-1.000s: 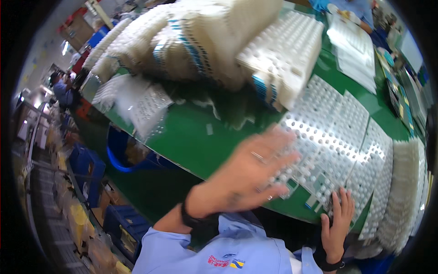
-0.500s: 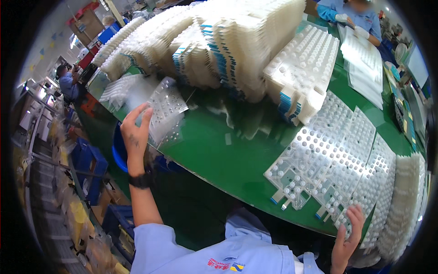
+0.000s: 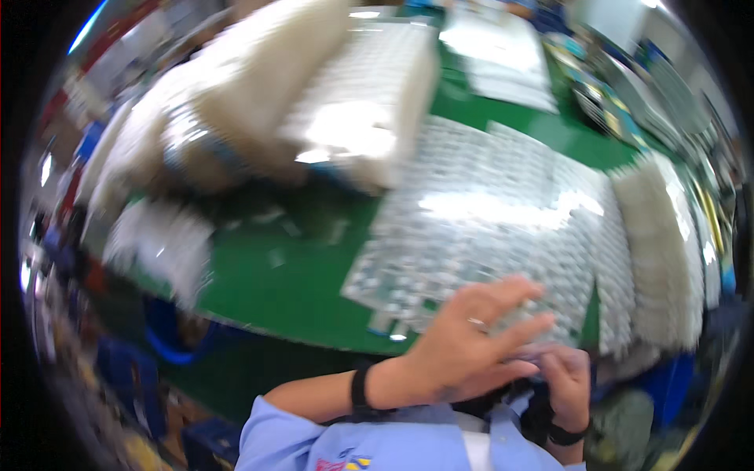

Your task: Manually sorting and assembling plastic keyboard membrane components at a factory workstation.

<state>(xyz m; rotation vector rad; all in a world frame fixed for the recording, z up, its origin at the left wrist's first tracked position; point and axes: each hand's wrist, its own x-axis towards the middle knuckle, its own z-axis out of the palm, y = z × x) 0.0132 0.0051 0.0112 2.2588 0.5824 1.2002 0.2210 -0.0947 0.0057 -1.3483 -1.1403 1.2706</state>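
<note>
My left hand (image 3: 463, 341), with a dark wristband, reaches across to the right over the near edge of spread translucent sheets (image 3: 487, 228) dotted with rounded keypad-like bumps. Its fingers are stretched and apart, and the lower ones come close to my right hand (image 3: 567, 381). That right hand is closed, thumb and fingers together by the left fingertips; a thin pale bit shows there, too blurred to name. Short ribbon tails (image 3: 389, 323) stick out from the sheets' near edge beside my left hand.
Tall stacks of pale sheets (image 3: 228, 86) stand at the back left of the green table (image 3: 275, 282). Another upright stack (image 3: 656, 251) is on the right. Loose sheets (image 3: 161, 243) lie at the left edge, above a blue bin (image 3: 169, 337). More sheets (image 3: 503, 55) lie farther back.
My view has swung to the right. My left hand has left the loose sheets at the table's left and come over to my right hand. The right fingers, spread before, are now closed.
</note>
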